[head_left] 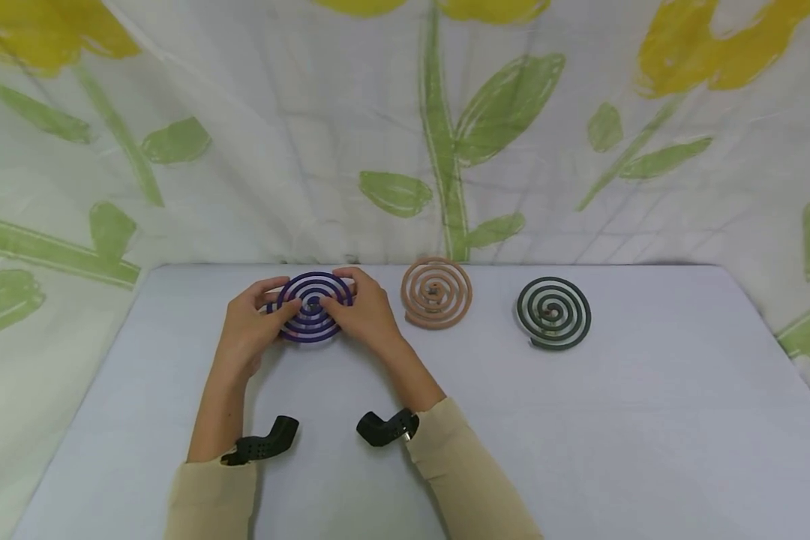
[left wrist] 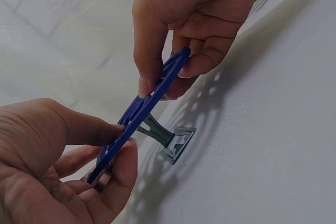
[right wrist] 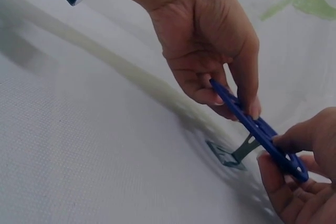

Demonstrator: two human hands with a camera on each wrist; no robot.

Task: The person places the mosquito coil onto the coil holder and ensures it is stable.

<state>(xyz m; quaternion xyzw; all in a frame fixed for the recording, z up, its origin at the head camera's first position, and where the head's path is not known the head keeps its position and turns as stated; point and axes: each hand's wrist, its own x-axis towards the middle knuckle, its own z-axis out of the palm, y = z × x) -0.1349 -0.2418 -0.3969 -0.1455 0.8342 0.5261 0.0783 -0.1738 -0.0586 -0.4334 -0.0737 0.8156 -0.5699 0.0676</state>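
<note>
A blue mosquito coil (head_left: 314,303) is held between both hands at the left of the table. My left hand (head_left: 246,322) pinches its left side, thumb on top and fingertips beneath, as the left wrist view shows. From the other side my right hand (head_left: 369,306) pinches the coil, its thumb pressing near the centre. Under the coil stands a small grey metal coil stand (left wrist: 167,139), its base on the white cloth and its upright reaching the coil's underside. The right wrist view shows the coil (right wrist: 252,124) tilted above that base.
Right of the hands lies an orange-brown mosquito coil (head_left: 436,325), and farther right a dark green one (head_left: 552,280), each with metal showing at its centre. The white table (head_left: 580,450) ends at a flower-printed curtain (head_left: 297,150). Each wrist wears a black device (head_left: 263,448).
</note>
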